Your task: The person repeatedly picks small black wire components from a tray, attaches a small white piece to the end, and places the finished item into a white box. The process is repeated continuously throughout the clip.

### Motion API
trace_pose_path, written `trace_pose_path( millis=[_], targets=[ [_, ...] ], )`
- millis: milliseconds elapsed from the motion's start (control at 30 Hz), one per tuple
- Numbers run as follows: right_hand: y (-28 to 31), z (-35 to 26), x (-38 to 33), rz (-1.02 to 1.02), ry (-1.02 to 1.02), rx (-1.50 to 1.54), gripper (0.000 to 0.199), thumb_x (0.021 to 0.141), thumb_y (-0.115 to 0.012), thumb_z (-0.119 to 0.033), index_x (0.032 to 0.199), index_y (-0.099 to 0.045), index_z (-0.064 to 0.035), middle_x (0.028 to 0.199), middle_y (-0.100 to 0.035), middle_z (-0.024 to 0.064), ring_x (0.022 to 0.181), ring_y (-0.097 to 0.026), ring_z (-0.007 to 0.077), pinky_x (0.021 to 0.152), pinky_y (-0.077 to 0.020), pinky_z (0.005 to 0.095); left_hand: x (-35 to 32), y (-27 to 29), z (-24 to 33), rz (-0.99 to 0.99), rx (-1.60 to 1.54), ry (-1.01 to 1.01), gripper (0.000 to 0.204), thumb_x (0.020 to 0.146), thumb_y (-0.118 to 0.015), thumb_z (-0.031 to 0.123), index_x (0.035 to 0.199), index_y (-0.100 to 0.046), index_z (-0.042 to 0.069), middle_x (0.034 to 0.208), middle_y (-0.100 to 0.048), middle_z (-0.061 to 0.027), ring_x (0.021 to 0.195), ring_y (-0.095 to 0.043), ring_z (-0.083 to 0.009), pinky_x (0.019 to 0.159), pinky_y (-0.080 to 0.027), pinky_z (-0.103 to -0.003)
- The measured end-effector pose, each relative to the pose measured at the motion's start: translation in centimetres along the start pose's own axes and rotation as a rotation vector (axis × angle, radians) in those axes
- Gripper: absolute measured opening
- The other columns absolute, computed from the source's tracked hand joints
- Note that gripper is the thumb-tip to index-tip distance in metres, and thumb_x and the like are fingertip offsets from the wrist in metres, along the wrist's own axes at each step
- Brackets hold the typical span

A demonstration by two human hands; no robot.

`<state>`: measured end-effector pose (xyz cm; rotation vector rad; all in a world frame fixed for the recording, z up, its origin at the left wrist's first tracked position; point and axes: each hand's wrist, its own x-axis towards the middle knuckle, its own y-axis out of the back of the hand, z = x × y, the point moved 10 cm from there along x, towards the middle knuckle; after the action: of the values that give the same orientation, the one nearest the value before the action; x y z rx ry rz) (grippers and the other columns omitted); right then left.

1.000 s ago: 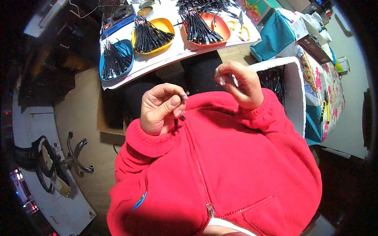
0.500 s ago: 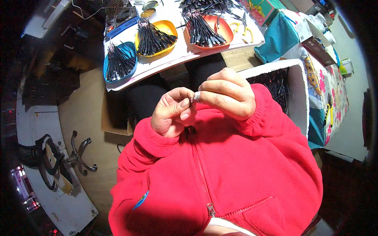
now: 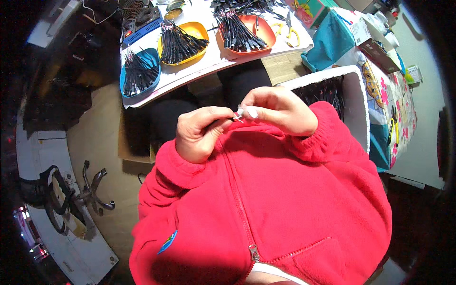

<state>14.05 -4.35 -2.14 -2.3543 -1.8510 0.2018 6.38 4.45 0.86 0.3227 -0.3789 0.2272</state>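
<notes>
In front of my chest my left hand point(image 3: 202, 130) is closed in a pinch on a thin black cable whose wire ends point(image 3: 238, 116) show pale and reddish at the fingertips. My right hand point(image 3: 283, 113) meets it there, thumb and forefinger pinched on those wire ends. Something white, like tape, covers the right thumb tip. Most of the cable is hidden by my left fingers. Similar black cables with metal plugs lie bundled in a blue tray point(image 3: 125, 87), a yellow tray point(image 3: 202, 30) and an orange-red tray point(image 3: 270, 37) on the table beyond my hands.
Yellow-handled scissors point(image 3: 290, 35) lie right of the orange-red tray, with loose cables point(image 3: 247, 5) behind it. A white foam box point(image 3: 359, 102) holding more cables stands to my right. Yellow-handled pliers point(image 3: 394, 127) rest on the flowered cloth. A cardboard box point(image 3: 129, 137) sits below the table.
Both hands have shifted their grip: the right hand has turned so its thumb faces up, and the left fingers have closed flatter. The wire ends now show between them.
</notes>
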Motion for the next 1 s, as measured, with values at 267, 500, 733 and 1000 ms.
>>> trace_pose_path(
  millis=[267,500,733,1000],
  targets=[
    [-1.2,-8.5,-0.5,0.103,0.692,-0.704,0.018,0.074,-0.068,0.000,0.091,-0.063,-0.0030,0.090,-0.060,0.0096,0.080,-0.062,0.0244,0.067,-0.0496,0.0307,0.3,-2.0,-3.8,-0.066,-0.998,0.359,0.013,0.087,-0.064,0.007,0.097,-0.063,-0.002,0.078,-0.062,-0.0064,0.060,-0.053,-0.0080,0.053,-0.044,-0.021],
    [-1.0,-10.8,1.1,0.158,0.769,-0.695,0.016,0.075,-0.067,0.000,0.087,-0.056,-0.0011,0.081,-0.055,0.0094,0.071,-0.056,0.0239,0.064,-0.0463,0.0298,2.6,-2.8,-2.9,-0.123,-1.319,0.508,0.015,0.085,-0.065,0.005,0.097,-0.063,-0.003,0.081,-0.064,-0.0088,0.059,-0.054,-0.0111,0.053,-0.043,-0.022],
    [1.4,-7.7,4.6,0.201,0.444,-0.155,0.006,0.087,-0.058,0.000,0.091,-0.054,0.0001,0.087,-0.055,0.0059,0.074,-0.053,0.0116,0.066,-0.0442,0.0244,5.8,3.7,0.5,0.026,-0.329,0.153,0.013,0.088,-0.060,0.000,0.099,-0.067,-0.004,0.077,-0.064,-0.0052,0.061,-0.054,-0.0053,0.053,-0.043,-0.018],
    [2.0,-12.7,7.1,0.197,0.809,-0.733,0.028,0.072,-0.073,-0.006,0.096,-0.059,-0.0006,0.087,-0.057,0.0093,0.079,-0.057,0.0253,0.069,-0.0470,0.0331,8.7,6.4,-1.9,0.050,-0.434,0.301,0.015,0.088,-0.060,0.001,0.101,-0.066,-0.005,0.071,-0.059,-0.0005,0.061,-0.049,-0.0042,0.054,-0.040,-0.018]
  ],
)
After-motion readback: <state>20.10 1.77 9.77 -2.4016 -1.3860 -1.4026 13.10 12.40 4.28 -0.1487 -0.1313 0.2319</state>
